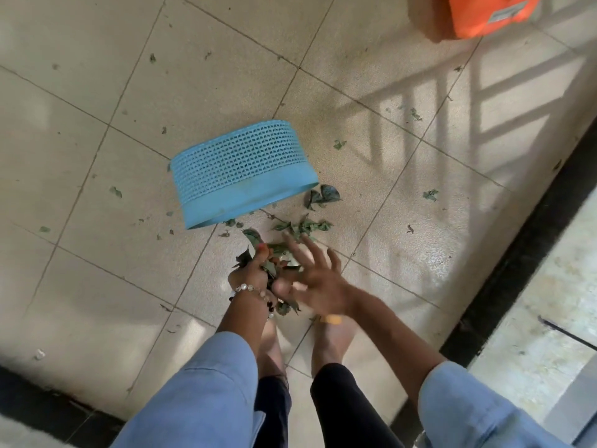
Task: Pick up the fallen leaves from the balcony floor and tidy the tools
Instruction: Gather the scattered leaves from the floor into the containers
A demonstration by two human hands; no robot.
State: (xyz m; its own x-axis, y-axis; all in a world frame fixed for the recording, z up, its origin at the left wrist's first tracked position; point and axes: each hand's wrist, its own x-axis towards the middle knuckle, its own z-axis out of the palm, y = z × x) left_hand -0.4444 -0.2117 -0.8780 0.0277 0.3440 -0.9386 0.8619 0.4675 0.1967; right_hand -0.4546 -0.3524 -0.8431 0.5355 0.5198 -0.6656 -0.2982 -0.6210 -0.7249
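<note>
Blue sleeves (206, 383) reach down where the left hand (250, 273) squeezes a bunch of leaves (268, 268) and the right hand (315, 279) spreads open beside it, while more light, crumbly leaves (303, 226) lie by the tipped blue basket (240, 171), best scooped gently from underneath.

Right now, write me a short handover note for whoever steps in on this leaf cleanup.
Left hand: grips a bunch of leaves, fingers curled round them.
Right hand: open, fingers spread, blurred, holding nothing, right beside the left.
Blue basket: lying tipped on its side on the floor tiles, just beyond the hands.
Done: one handful gathered.
Left: a cluster of loose leaves by the basket's rim, and small bits scattered across the tiles; probably stand the basket up and drop the handful in. An orange container sits at the top edge. No tools visible.
</note>
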